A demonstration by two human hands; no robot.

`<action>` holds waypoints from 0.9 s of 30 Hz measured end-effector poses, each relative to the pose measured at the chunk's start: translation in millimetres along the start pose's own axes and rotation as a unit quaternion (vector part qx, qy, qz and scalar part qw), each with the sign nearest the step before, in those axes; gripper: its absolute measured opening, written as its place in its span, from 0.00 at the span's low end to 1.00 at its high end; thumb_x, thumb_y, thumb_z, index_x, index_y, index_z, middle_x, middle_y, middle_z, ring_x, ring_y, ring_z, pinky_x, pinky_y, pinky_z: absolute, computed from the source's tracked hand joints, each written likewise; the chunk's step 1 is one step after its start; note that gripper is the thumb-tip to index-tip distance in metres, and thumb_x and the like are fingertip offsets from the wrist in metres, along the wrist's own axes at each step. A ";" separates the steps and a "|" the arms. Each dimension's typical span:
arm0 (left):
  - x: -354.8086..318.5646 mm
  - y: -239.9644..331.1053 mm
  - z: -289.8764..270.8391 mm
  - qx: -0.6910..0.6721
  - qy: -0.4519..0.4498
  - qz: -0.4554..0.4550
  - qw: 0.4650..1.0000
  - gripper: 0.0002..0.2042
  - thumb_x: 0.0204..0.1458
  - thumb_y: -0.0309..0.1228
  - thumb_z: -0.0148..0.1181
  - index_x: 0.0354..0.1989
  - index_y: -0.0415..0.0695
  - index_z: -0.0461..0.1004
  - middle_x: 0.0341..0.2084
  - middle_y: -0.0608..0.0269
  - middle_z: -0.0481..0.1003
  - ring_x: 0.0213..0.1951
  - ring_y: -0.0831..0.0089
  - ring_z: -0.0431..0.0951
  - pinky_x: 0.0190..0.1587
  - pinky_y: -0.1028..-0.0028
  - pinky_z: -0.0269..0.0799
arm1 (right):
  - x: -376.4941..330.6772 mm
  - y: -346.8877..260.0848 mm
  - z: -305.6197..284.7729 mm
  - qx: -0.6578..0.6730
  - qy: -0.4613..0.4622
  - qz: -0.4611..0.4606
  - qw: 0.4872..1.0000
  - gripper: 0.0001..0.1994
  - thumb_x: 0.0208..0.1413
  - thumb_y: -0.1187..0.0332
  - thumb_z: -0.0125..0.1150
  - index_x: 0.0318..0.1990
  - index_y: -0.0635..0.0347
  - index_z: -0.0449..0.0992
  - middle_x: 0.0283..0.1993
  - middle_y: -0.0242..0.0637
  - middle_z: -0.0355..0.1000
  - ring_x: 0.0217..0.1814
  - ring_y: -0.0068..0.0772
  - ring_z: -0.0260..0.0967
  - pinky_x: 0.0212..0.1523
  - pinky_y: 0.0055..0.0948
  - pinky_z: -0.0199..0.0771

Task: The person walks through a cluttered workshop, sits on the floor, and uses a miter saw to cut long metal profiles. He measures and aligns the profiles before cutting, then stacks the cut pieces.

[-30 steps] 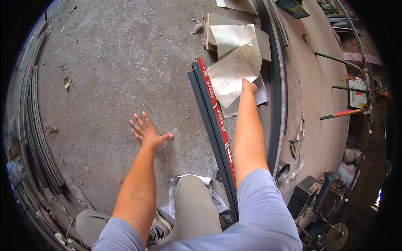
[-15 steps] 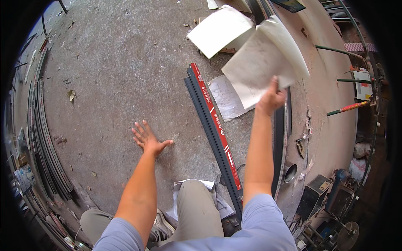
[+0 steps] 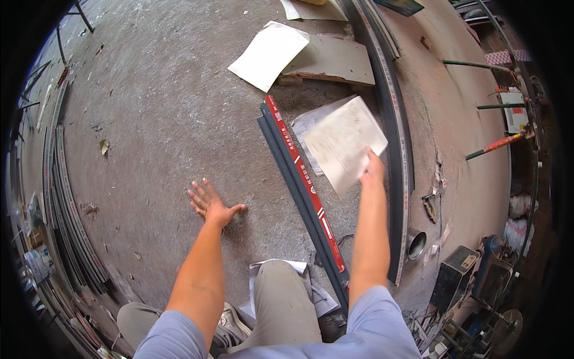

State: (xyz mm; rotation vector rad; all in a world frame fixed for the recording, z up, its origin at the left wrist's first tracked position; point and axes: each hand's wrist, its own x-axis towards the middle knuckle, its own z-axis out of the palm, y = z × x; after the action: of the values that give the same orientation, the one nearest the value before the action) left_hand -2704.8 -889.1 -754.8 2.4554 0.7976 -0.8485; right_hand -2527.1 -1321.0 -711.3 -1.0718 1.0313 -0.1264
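My right hand (image 3: 374, 167) pinches the lower right edge of a sheet of paper (image 3: 344, 140), slightly blurred by motion. Beneath it, other paper (image 3: 305, 122) lies on the floor, mostly covered. My left hand (image 3: 210, 202) is spread with its fingers apart over the bare concrete, holding nothing. Between my arms runs a bundle of dark metal profiles (image 3: 287, 173) with a red printed strip (image 3: 304, 179) along its top. Farther off, a white sheet (image 3: 270, 55) rests against a grey board (image 3: 335, 60).
Long dark profiles (image 3: 391, 119) line the right side, near a short metal pipe (image 3: 416, 244). More profiles (image 3: 66, 209) lie at the left. Paper (image 3: 323, 299) lies by my knee. Machinery (image 3: 457, 269) stands at the lower right.
My right hand has brought its sheet down and nearer, over the paper on the floor. The white sheet has shifted away to the left, uncovering the grey board. My left hand stays spread.
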 end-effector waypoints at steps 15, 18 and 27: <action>-4.3 8.7 -6.7 0.007 -0.017 -0.029 0.999 0.83 0.25 0.70 0.78 0.77 0.50 0.16 0.75 0.43 0.10 0.74 0.45 0.04 0.74 0.44 0.10 | 59.4 32.6 85.6 -0.011 0.113 -0.043 0.993 0.26 0.52 0.77 0.70 0.58 0.81 0.71 0.60 0.54 0.75 0.60 0.47 0.76 0.61 0.41 0.72; -5.3 9.9 -7.0 0.014 -0.010 -0.027 0.999 0.82 0.26 0.69 0.78 0.78 0.49 0.16 0.75 0.43 0.10 0.74 0.45 0.04 0.74 0.44 0.10 | 50.1 34.4 70.8 -0.170 0.046 -0.219 0.960 0.21 0.58 0.72 0.67 0.56 0.75 0.74 0.56 0.48 0.78 0.56 0.42 0.77 0.56 0.37 0.74; -3.3 6.1 -4.5 0.013 -0.004 -0.017 1.000 0.82 0.26 0.69 0.78 0.78 0.49 0.17 0.76 0.42 0.11 0.74 0.44 0.05 0.74 0.43 0.11 | 60.5 -126.2 -10.9 0.027 0.159 -0.331 0.930 0.19 0.69 0.63 0.57 0.57 0.73 0.70 0.49 0.48 0.77 0.48 0.40 0.79 0.50 0.37 0.84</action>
State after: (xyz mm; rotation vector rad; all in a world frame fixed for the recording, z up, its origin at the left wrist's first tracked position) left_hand -2701.2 -892.4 -748.2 2.4648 0.8324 -0.8863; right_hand -2454.7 -1426.4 -653.3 -1.3429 0.9031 -0.8960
